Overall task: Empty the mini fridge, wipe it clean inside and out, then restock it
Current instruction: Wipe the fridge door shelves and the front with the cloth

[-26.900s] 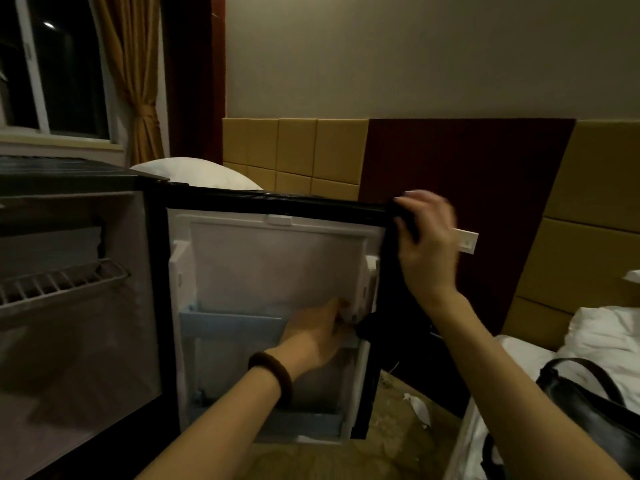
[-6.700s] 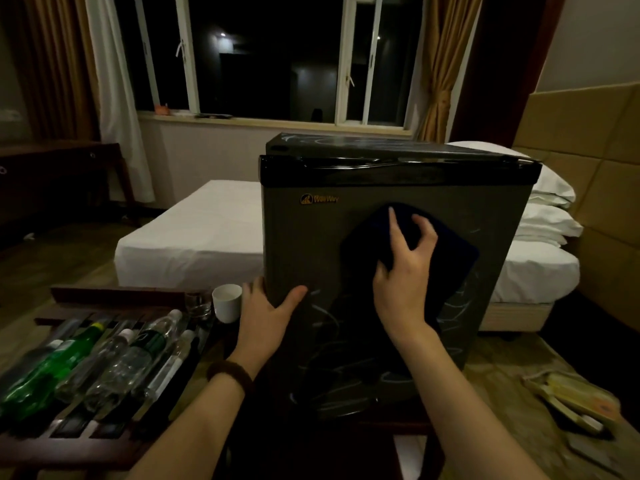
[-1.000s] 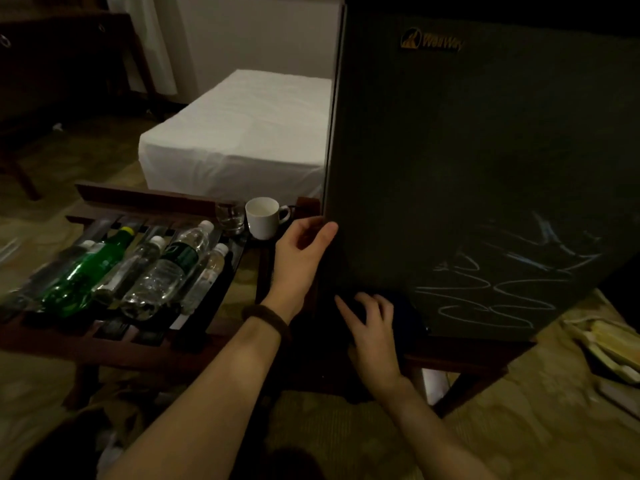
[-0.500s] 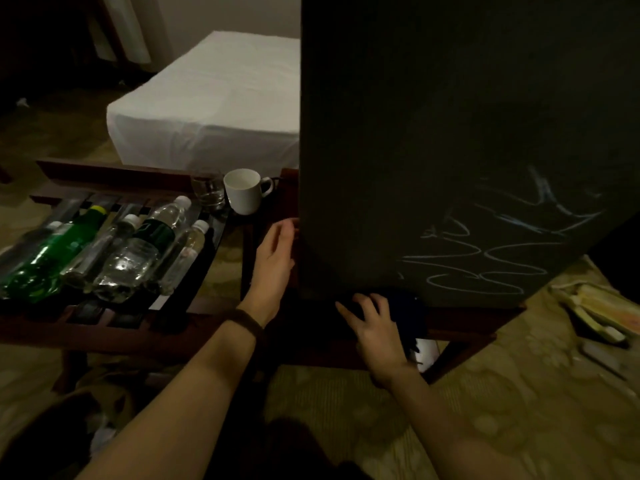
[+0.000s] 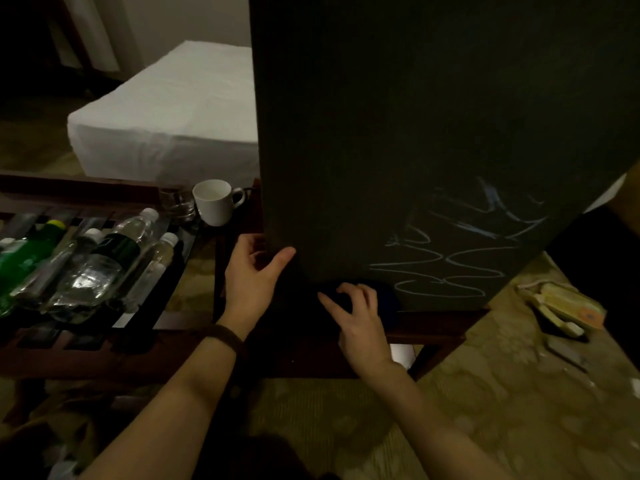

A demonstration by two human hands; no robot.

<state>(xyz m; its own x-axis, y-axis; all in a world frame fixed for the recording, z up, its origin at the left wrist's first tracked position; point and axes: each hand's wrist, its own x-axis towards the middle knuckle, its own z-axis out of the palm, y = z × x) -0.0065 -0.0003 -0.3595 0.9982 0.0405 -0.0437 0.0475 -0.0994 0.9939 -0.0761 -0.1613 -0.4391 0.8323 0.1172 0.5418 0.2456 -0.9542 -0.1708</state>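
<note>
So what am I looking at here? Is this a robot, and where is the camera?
No robot here: these are a person's two bare hands, filmed by a wide-angle camera worn on the head, looking forward and down. The big dark box is a mini fridge with its door shut, standing on a low wooden stand. The right hand presses a dark cloth against the fridge's bottom edge; wet wipe streaks show just beside it. The left hand grips the fridge's lower left corner. To the left, several plastic bottles lie on a slatted wooden rack, with a white mug and a small glass behind them. A white bed stands further back.
</note>
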